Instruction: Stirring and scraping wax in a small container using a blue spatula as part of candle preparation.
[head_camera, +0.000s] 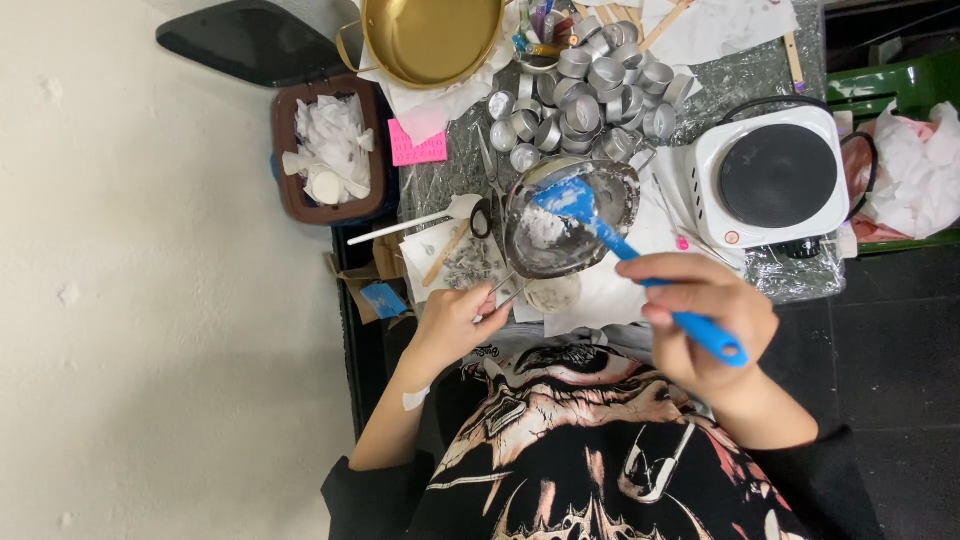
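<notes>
The small metal pouring pot (570, 220) sits tilted over the foil-covered table (740, 70) just in front of me, its inside smeared with white residue. My left hand (455, 320) is closed around the pot's thin wire handle (505, 290) at the near edge, fingers curled in. My right hand (705, 315) is wrapped shut on the handle of a blue spatula (625, 250), whose blade reaches up and left into the pot and rests against the white coating on its inner wall. Just under the pot lies a round white disc (552, 295) on white paper (600, 295). Beyond the pot is a heap of small empty metal cups (590, 90), and past those a gold-coloured pan (432, 38) standing on white paper towel. To the right stands a white single hot plate (772, 178) with a black round top. To the left of the pot a white stick (400, 228) and a wooden stick (445, 255) lie near a pink sticky note (417, 148), and further left a brown tray (330, 150) holds white scraps.
</notes>
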